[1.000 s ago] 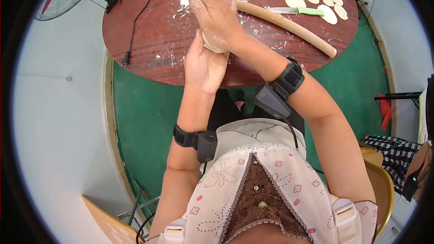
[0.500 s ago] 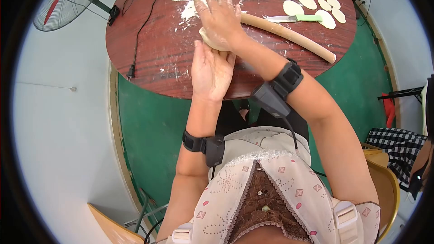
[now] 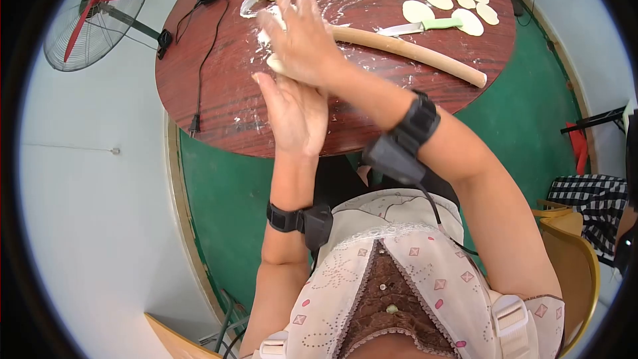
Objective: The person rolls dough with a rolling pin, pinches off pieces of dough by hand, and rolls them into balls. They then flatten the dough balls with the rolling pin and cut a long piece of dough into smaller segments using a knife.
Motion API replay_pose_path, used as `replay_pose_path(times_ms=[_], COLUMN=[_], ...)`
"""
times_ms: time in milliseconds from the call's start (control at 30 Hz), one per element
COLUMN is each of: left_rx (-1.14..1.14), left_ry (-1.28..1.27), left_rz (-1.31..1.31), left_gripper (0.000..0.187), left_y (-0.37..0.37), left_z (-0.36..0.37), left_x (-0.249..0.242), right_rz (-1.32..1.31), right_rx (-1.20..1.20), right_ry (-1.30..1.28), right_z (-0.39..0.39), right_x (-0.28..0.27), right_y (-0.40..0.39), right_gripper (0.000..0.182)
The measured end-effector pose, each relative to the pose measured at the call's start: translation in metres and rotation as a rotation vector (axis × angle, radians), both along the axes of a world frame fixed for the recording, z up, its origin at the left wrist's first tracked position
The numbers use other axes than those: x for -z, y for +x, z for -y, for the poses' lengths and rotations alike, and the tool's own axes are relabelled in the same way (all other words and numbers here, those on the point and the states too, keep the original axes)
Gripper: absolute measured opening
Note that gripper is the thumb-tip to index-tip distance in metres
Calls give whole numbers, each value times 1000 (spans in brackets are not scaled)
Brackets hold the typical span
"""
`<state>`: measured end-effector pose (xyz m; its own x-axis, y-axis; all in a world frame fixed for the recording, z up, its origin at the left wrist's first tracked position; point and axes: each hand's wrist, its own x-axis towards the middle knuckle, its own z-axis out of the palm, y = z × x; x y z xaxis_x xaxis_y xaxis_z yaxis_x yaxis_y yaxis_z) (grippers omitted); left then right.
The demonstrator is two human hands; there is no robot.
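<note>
We have our R hand point(image 3: 302, 46) over our L hand point(image 3: 297, 118), both out front, a bit L of our midline. L palm faces up, fingers pointing fwd, mostly hidden under R; L thumb point(image 3: 268, 92) sticks up and out to the L. Our L arm point(image 3: 282, 252) runs approx. straight fwd, L wrist point(image 3: 297, 157) in line w/ it. Our R arm point(image 3: 480, 176) bends at the elbow, forearm cutting diag. across to the L. R palm faces down, fingers extended fwd, slightly spread, thumb side L; that hand's a bit blurry, so fine finger detail n/a.
</note>
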<state>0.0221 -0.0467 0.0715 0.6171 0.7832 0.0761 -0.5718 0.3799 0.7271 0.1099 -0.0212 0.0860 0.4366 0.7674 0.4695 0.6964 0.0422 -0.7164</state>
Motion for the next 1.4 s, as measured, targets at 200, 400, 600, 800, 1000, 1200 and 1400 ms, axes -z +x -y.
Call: replay_pose_path(times_ms=[200, 400, 600, 800, 1000, 1200, 1400], left_rx=[139, 73, 108, 79, 280, 269, 108], left_ry=[-54, 42, -69, 159, 35, -275, 24], left_rz=[140, 16, 137, -62, 208, 289, 44], left_gripper=[81, 87, 93, 94, 95, 92, 90], left_y=[-23, -22, -4, -29, -29, -19, -17], left_z=[-20, -28, 0, -9, -31, -1, -42], left_x=[8, 10, -9, 0, 23, 21, 32], right_rz=[102, -103, -244, 58, 21, -192, 123], right_rx=[-86, -148, -11, -71, -90, 158, 82], right_ry=[67, 197, 31, 35, 109, 118, 10], right_z=[24, 40, -7, 44, 14, -14, 49], right_x=[5, 5, -7, 3, 15, 12, 5], right_y=[-32, -61, 9, -63, -41, -1, -79], right_gripper=[64, 78, 76, 74, 78, 63, 65])
